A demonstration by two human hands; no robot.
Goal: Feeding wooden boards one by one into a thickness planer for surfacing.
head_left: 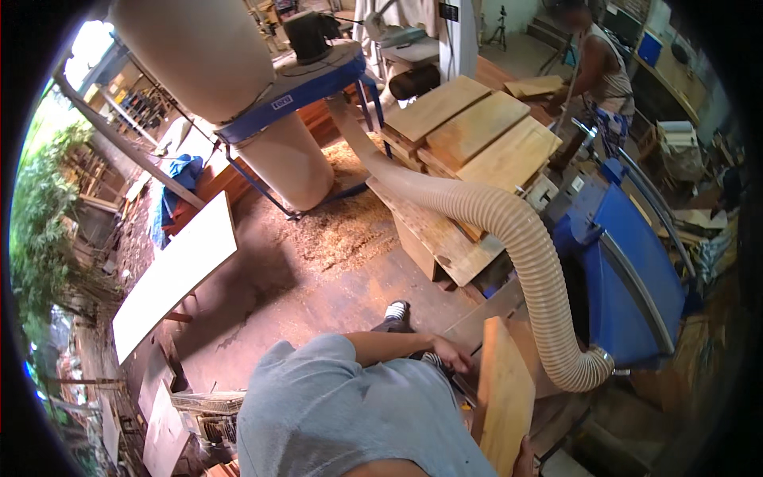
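A thick, pale wooden board point(507, 397) stands tilted on edge beside my body at the lower right. My right hand point(524, 458) grips its near edge; most of that hand is hidden by the board and the frame's lower rim. Just left of the board's far end is my left hand point(451, 354), fingers stretched downward and apart from the wood. Past the board, a ribbed beige hose point(524, 238) curves down to a blue machine point(628, 270).
Stacked wooden boards point(485, 127) lie beyond the hose. A dust collector point(290, 103) stands over sawdust point(342, 230). A white panel point(179, 274) leans at the left. Another person point(608, 71) works with a board at the far right.
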